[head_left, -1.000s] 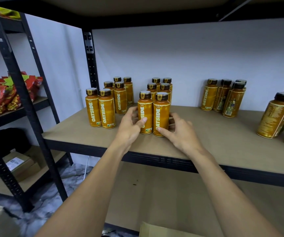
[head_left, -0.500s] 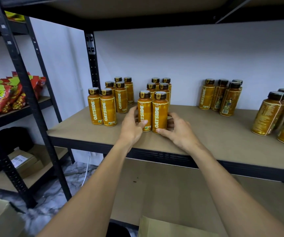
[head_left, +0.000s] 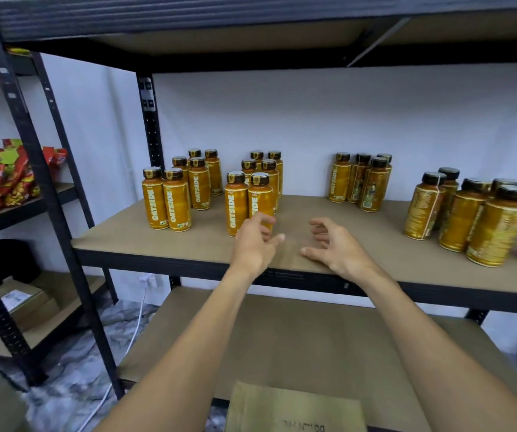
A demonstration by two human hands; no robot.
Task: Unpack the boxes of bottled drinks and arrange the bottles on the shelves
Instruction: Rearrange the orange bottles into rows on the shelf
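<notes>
Two empty hands, my left hand [head_left: 252, 244] and right hand [head_left: 335, 249], hung loosely curled and apart over the front of the shelf [head_left: 157, 244], gripping nothing, the left just before the front pair of bottles [head_left: 236, 204]. More upright bottles stood in a left cluster [head_left: 176, 207] and a right cluster [head_left: 339, 182], a cardboard box [head_left: 294, 410] lying below me.

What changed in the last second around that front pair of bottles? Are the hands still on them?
Both hands let go of the front pair of bottles and drew back toward the front edge of the shelf. The left hand and right hand now hover, fingers loosely curled, holding nothing. The pair stayed upright, side by side; the other bottle clusters kept their places.
</notes>
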